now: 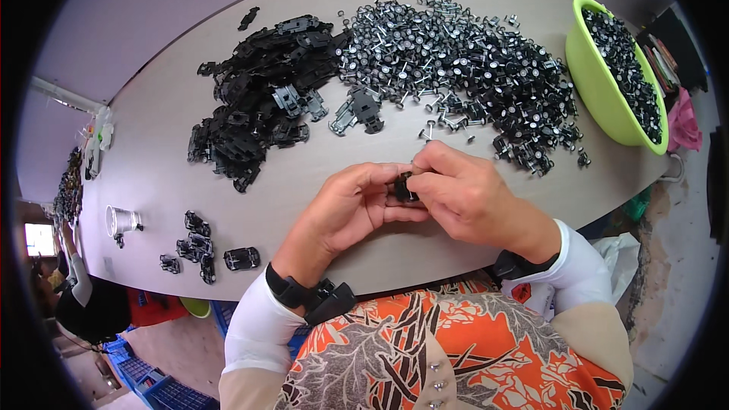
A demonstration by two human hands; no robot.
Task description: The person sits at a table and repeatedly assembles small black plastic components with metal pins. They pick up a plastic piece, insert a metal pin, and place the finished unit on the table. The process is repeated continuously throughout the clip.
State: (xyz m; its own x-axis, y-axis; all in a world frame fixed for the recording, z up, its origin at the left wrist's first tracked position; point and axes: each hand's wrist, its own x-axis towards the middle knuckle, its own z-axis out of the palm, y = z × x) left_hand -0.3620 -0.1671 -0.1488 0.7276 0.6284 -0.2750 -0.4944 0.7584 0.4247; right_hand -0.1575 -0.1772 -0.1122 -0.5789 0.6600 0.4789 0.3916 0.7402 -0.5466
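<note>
Mid-assembly: left hand (345, 209) and right hand (463, 193) both pinch one small black part (404, 187) (detail hidden); next likely needs a wheel axle (427, 133) nearby.

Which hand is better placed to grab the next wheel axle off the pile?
Right, probably. The right hand sits nearer the wheel axle pile, with loose axles just beyond its fingers. The left hand grips the small black part and lies farther from it.
</note>
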